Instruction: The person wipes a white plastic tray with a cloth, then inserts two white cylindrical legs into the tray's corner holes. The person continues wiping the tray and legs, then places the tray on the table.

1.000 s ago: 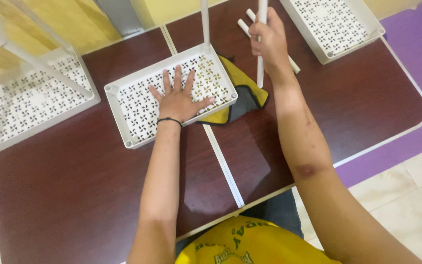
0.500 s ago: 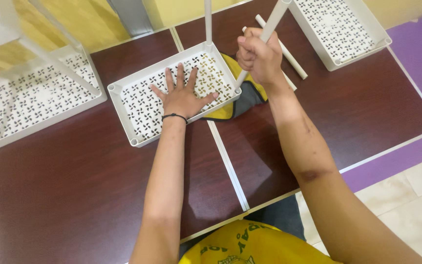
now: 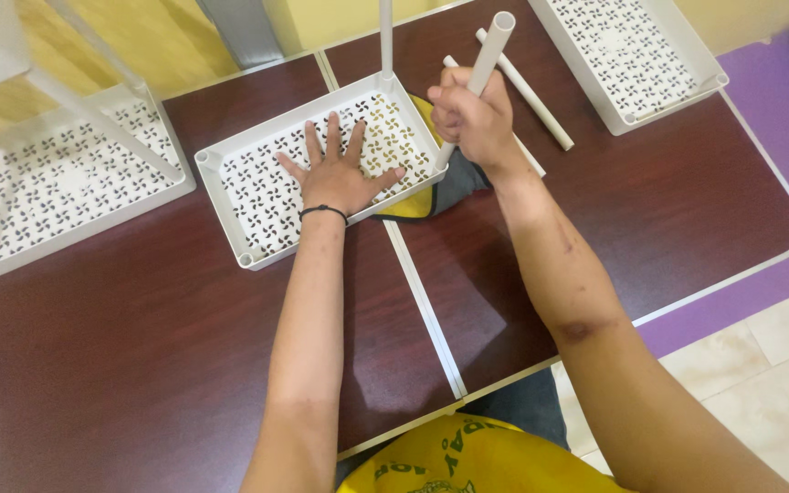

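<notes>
the right hand (image 3: 469, 117) is closing its grip around a white plastic tube (image 3: 478, 78) and tilting it. a second ago the tube was standing nearly upright, farther back over the counter (image 3: 139, 347); now it is leaning, its lower end coming down at the near right corner of the white perforated tray (image 3: 230, 196), just beside the yellow and grey cloth (image 3: 445, 187). the left hand (image 3: 335, 173) is staying flat, fingers spread and holding nothing, pressing the tray floor as before. judging by this, the tube is being lined up with that corner socket, while another tube (image 3: 385, 36) is already standing at the tray's far corner. two loose tubes (image 3: 531, 91) are lying behind the fist, and another tray (image 3: 678, 55) is sitting at the far right.
</notes>
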